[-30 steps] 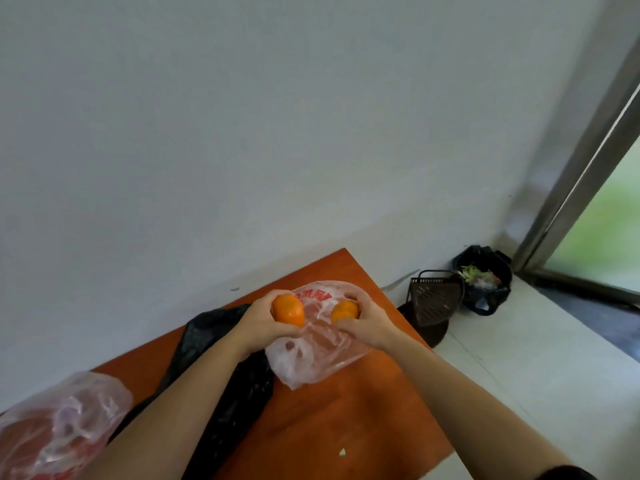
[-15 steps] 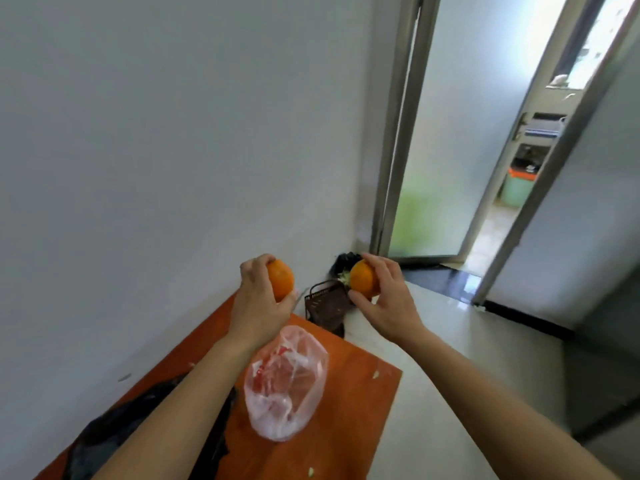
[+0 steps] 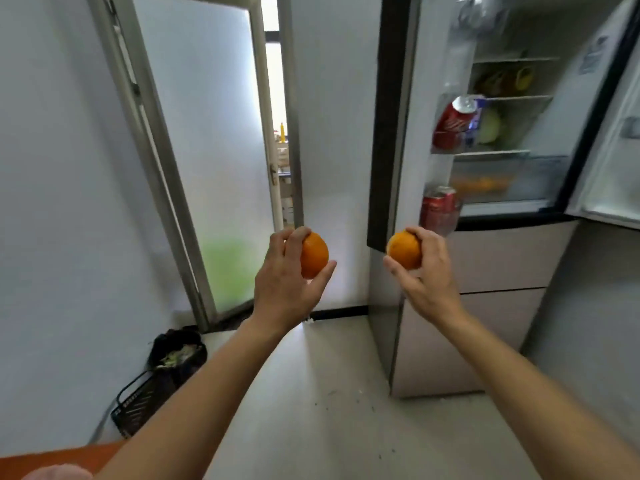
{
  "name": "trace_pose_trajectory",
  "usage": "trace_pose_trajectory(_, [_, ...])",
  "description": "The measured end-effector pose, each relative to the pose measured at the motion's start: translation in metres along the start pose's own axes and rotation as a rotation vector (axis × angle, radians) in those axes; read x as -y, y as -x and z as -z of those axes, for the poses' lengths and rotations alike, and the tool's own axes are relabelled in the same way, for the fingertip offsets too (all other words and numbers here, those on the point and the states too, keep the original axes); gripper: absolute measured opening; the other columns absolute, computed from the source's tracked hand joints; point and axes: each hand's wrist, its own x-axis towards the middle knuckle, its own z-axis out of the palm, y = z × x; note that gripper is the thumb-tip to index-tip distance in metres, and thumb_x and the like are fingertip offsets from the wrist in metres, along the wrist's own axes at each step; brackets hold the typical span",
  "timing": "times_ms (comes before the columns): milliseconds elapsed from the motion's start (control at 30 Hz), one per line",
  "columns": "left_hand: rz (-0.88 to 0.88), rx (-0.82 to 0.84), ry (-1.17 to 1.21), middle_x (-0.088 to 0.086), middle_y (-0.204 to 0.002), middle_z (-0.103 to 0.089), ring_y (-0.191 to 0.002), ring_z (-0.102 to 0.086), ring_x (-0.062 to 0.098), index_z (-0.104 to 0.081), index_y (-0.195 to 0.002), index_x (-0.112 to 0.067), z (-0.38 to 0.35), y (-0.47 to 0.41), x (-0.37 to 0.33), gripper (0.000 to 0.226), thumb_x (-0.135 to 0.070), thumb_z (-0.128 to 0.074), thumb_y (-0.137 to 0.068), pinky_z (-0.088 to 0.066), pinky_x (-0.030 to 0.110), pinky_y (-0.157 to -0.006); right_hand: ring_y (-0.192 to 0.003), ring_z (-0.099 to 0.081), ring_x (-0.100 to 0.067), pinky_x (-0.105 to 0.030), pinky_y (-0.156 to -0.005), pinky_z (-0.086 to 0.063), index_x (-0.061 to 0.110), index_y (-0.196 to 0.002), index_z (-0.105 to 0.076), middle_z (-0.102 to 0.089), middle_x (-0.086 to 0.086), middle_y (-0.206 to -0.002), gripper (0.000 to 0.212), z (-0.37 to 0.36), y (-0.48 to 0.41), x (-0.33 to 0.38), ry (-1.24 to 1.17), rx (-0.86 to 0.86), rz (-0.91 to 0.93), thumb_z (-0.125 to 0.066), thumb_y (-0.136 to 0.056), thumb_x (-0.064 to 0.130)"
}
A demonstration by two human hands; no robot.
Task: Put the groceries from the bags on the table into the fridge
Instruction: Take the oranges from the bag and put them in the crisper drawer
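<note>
Carrying one round orange fruit [image 3: 314, 255] in the left hand [image 3: 287, 285] and a second orange fruit [image 3: 403, 250] in the right hand [image 3: 427, 271], the person holds both in mid-air, short of the open grey fridge [image 3: 485, 258]. Curled fingers [image 3: 298, 237] and thumb grip each only from behind, so a knock on the dark door edge [image 3: 384, 133] or the red cans [image 3: 438, 209] in its rack could drop one to the floor [image 3: 329, 393]. The left fruit looks slightly oval, long axis near upright; the right shows no clear axis.

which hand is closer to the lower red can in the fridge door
Right. The right hand, holding one orange, sits just below the can; the left hand, holding the other orange, is farther left.
</note>
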Motion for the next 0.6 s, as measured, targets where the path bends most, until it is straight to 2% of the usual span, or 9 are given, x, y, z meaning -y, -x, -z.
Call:
trace_pose_trajectory(133, [-0.094, 0.035, 0.068, 0.001, -0.136, -0.041, -0.108, -0.054, 0.023, -0.035, -0.133, -0.031, -0.09, -0.022, -0.096, 0.067, -0.053, -0.072, -0.082, -0.055, 0.036, -0.077, -0.108, -0.046, -0.014, -0.03, -0.083, -0.041, 0.028, -0.141, -0.039, -0.038, -0.005, -0.139, 0.06, 0.106, -0.011, -0.074, 0.096, -0.119, -0.037, -0.07, -0.09, 0.04])
trace_pose_trajectory(300, [-0.16, 0.06, 0.163, 0.0, -0.139, -0.036, -0.112, -0.051, 0.022, -0.037, -0.138, -0.029, -0.175, -0.057, -0.205, 0.068, -0.055, -0.069, -0.083, -0.051, 0.033, -0.081, -0.106, -0.045, -0.011, -0.025, -0.087, -0.038, 0.024, -0.14, -0.044, -0.041, -0.006, -0.138, 0.058, 0.215, -0.036, -0.144, 0.141, -0.232, -0.069, -0.071, -0.09, 0.037])
trace_pose_trajectory(433, [-0.205, 0.077, 0.188, 0.0, -0.143, -0.031, -0.117, -0.049, 0.026, -0.039, -0.139, -0.031, -0.226, -0.092, -0.25, 0.07, -0.055, -0.071, -0.082, -0.054, 0.039, -0.088, -0.108, -0.042, -0.007, -0.021, -0.09, -0.035, 0.025, -0.142, -0.044, -0.04, -0.006, -0.138, 0.061, 0.258, -0.062, -0.183, 0.156, -0.279, -0.072, -0.072, -0.089, 0.037])
trace_pose_trajectory(600, [-0.177, 0.053, 0.204, -0.001, -0.136, -0.034, -0.11, -0.052, 0.023, -0.039, -0.14, -0.035, -0.297, -0.131, -0.274, 0.071, -0.055, -0.072, -0.08, -0.055, 0.042, -0.086, -0.114, -0.041, -0.006, -0.016, -0.091, -0.034, 0.027, -0.143, -0.043, -0.04, -0.004, -0.142, 0.062, 0.279, -0.102, -0.246, 0.149, -0.3, -0.082, -0.072, -0.089, 0.037])
